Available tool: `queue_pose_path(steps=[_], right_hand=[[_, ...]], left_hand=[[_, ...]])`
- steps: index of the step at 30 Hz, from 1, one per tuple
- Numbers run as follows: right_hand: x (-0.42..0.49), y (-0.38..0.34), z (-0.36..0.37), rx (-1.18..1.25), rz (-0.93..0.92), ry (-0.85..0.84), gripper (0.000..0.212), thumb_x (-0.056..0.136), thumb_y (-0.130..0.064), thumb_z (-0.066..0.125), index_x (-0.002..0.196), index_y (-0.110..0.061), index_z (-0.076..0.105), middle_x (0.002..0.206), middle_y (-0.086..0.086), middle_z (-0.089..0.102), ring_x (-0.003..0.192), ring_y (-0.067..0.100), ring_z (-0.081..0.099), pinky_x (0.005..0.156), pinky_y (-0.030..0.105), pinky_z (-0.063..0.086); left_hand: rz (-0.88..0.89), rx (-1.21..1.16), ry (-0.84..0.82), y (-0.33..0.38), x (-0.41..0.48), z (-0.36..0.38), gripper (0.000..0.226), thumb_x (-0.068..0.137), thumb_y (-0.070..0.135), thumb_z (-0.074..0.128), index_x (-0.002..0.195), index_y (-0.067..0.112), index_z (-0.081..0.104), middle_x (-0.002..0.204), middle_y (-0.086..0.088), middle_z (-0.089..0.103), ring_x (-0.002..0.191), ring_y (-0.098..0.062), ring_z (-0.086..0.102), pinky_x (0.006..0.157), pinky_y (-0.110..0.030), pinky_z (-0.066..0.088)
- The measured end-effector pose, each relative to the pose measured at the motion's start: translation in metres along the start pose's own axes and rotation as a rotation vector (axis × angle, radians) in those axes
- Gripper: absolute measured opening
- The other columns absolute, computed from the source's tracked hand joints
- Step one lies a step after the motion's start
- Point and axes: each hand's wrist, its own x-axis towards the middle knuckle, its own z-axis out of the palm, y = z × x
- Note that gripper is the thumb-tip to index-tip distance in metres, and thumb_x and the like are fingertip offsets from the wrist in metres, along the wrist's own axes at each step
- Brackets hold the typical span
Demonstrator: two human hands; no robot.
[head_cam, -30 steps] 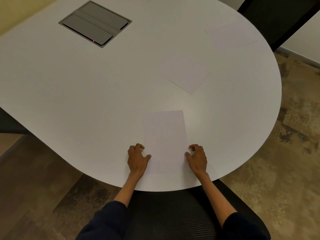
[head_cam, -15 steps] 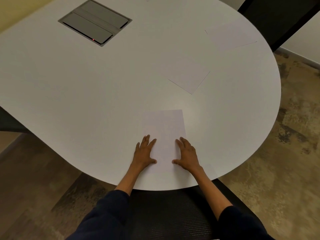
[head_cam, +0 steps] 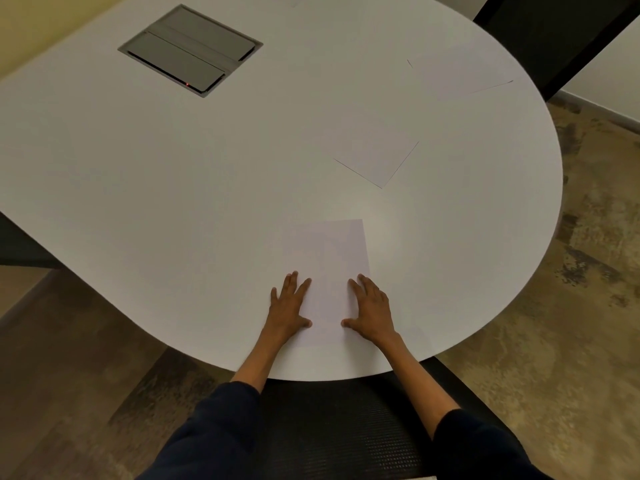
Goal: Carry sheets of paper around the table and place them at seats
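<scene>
The big white surface has a sheet of paper near its close edge. The left hand and right hand lie flat on it, fingers straight.

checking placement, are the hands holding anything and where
Nothing is gripped: left hand and right hand press flat on the nearest sheet, at its lower sides.
</scene>
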Motion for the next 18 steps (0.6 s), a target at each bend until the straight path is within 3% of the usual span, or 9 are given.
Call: queue_pose_path(steps=[11,18], right_hand=[[0.0,0.002,0.001,0.01,-0.002,0.013,0.1,0.079,-0.045,0.074,0.155,-0.021,0.013,0.164,0.004,0.006,0.152,0.024,0.007,0.123,0.044,0.011],[-0.01,-0.003,-0.01,0.109,0.027,0.086,0.094,0.082,-0.044,0.072,0.154,-0.015,0.019,0.163,0.004,0.013,0.15,0.023,0.017,0.122,0.041,0.018]], left_hand=[[-0.031,0.052,-0.051,0.006,0.0,0.002,0.1,0.088,0.026,0.067,0.156,0.024,-0.006,0.162,-0.007,-0.02,0.151,-0.023,-0.018,0.118,-0.059,-0.004],[-0.048,0.034,0.083,0.021,-0.023,0.017,0.073,0.1,0.016,0.044,0.156,0.017,-0.003,0.164,-0.008,-0.009,0.152,-0.023,-0.008,0.119,-0.058,-0.002]])
